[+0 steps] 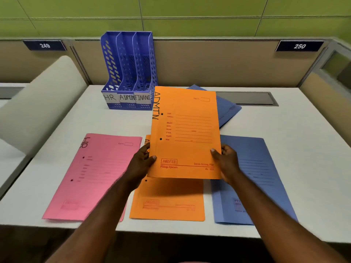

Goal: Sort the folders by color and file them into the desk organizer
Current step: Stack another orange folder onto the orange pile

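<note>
I hold an orange folder (185, 130) marked ADMIN tilted up above the desk, my left hand (141, 164) gripping its lower left edge and my right hand (227, 162) its lower right edge. Under it a second orange folder (167, 202) lies flat. A pink folder (93, 175) marked HR lies to the left, a blue folder (252, 179) to the right. Another blue folder (227, 109) lies farther back, partly hidden by the held one. The blue three-slot desk organizer (129, 73), labelled HR, ADMIN and FINANCE, stands at the back left with nothing visible in its slots.
The white desk (294, 130) has a grey cable slot (247, 98) at the back right. Beige partition panels with number plates 249 and 250 close off the rear. A curved beige divider (38, 103) stands on the left.
</note>
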A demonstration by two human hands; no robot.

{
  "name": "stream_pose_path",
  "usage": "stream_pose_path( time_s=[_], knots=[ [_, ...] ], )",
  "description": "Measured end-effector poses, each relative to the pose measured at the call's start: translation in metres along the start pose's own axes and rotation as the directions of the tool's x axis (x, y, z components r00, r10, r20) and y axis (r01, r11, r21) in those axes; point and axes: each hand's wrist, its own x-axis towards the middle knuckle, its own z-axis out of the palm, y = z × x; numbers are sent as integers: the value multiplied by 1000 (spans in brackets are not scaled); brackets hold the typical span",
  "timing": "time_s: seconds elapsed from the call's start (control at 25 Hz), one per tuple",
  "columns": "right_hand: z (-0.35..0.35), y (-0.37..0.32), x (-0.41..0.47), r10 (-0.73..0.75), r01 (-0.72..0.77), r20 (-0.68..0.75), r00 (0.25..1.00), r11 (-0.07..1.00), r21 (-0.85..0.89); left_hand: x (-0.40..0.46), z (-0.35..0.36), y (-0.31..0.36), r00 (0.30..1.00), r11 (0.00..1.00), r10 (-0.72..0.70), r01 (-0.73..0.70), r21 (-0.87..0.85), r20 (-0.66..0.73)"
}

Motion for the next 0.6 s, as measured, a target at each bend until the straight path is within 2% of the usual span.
stream_pose_path(
  time_s=[0.28, 0.6],
  knots=[
    [17, 35, -47, 28, -20, 39, 999, 980, -199, -37, -26, -40, 996, 988, -81, 87, 130, -49],
    [22, 55, -72, 52, -31, 51, 997, 935, -354, -61, -35, -68, 987, 975, -145, 154, 159, -68]
  ],
)
